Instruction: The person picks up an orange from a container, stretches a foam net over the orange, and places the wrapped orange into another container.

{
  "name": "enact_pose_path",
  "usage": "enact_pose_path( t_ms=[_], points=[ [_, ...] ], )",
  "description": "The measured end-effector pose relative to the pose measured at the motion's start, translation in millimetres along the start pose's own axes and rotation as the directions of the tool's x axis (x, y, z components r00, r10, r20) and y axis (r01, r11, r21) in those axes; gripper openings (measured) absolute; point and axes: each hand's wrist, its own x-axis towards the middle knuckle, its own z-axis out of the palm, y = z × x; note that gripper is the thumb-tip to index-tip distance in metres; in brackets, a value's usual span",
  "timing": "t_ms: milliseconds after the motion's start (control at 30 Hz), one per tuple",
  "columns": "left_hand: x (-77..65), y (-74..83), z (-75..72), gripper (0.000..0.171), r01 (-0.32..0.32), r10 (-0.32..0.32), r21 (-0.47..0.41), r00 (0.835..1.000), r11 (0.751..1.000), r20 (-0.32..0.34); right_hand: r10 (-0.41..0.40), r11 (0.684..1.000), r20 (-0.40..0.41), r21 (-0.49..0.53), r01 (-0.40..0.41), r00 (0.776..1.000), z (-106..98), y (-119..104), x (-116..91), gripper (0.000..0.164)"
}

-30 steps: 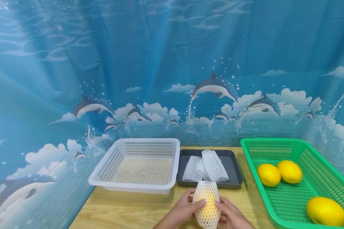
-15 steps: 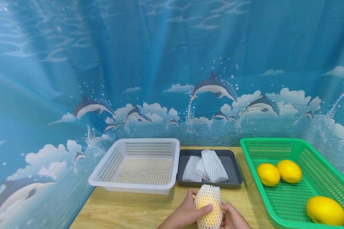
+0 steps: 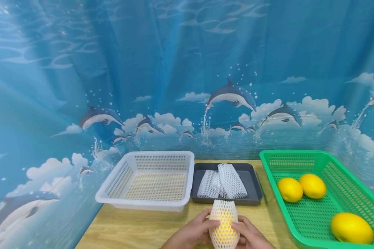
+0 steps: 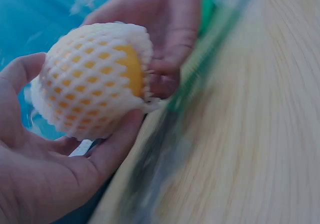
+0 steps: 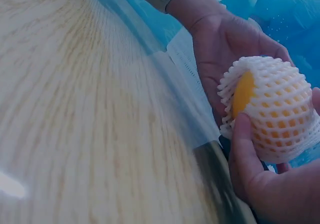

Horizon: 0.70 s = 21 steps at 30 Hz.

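Observation:
A yellow oval fruit in a white foam net sleeve (image 3: 224, 226) is held low over the table in the head view. My left hand (image 3: 195, 230) grips it from the left, thumb on its near side. From the right, my right hand (image 3: 251, 236) holds it with the thumb pressed on the net. Both wrist views show the net covering most of the fruit (image 4: 131, 70), while a bare yellow patch shows at the sleeve's open end. Fingers behind the fruit are partly hidden. Several flattened foam nets (image 3: 230, 181) lie in a dark grey tray (image 3: 252, 199) just beyond the hands.
To the left of the tray stands a white perforated basket (image 3: 143, 204). On the right, a green basket (image 3: 324, 204) holds a yellow fruit (image 3: 351, 228) near its front and two more farther back. A blue dolphin-print curtain (image 3: 174, 69) hangs behind the wooden table (image 3: 121, 228).
The netted fruit dips toward me, then shifts slightly left, its top end lower than a second ago. The right thumb moves off the front of the net and returns. Both hands keep holding it.

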Motion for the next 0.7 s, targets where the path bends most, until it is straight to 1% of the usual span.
enact_pose_path(
  t_ms=[67, 133, 200, 267, 367, 433, 567, 700],
  points=[
    [-1.5, -2.8, -5.5, 0.049, 0.020, -0.010, -0.101, 0.996, 0.995, 0.092, 0.029, 0.998, -0.030, -0.047, -0.030, 0.999, 4, -1, 0, 0.064],
    [-2.6, -5.4, -10.3, 0.052, 0.047, -0.018, -0.160, 0.984, 0.986, 0.179, 0.034, 0.995, -0.047, -0.088, -0.038, 0.998, 9, -3, 1, 0.065],
    [-2.8, -7.4, -13.3, 0.054, 0.070, -0.023, -0.197, 0.973, 0.978, 0.231, 0.028, 0.993, -0.064, -0.116, -0.035, 0.998, 14, -4, 1, 0.065],
    [-1.8, -9.5, -14.5, 0.054, 0.081, -0.021, -0.218, 0.965, 0.973, 0.263, 0.017, 0.991, -0.086, -0.127, -0.028, 0.996, 16, -5, 2, 0.066],
    [0.2, -11.8, -14.0, 0.054, 0.087, -0.023, -0.235, 0.965, 0.968, 0.261, 0.001, 0.990, -0.106, -0.140, -0.016, 0.994, 17, -5, 2, 0.066],
    [1.1, -13.0, -13.4, 0.054, 0.080, -0.021, -0.227, 0.968, 0.971, 0.251, 0.001, 0.989, -0.107, -0.144, -0.016, 0.994, 17, -4, 2, 0.066],
    [0.9, -12.7, -12.6, 0.056, 0.066, -0.015, -0.209, 0.971, 0.976, 0.237, -0.008, 0.990, -0.082, -0.140, -0.003, 0.997, 14, -3, 2, 0.065],
    [1.0, -10.9, -12.3, 0.056, 0.061, -0.014, -0.198, 0.974, 0.978, 0.228, -0.001, 0.994, -0.061, -0.109, -0.006, 0.998, 13, -3, 2, 0.065]
  ],
)
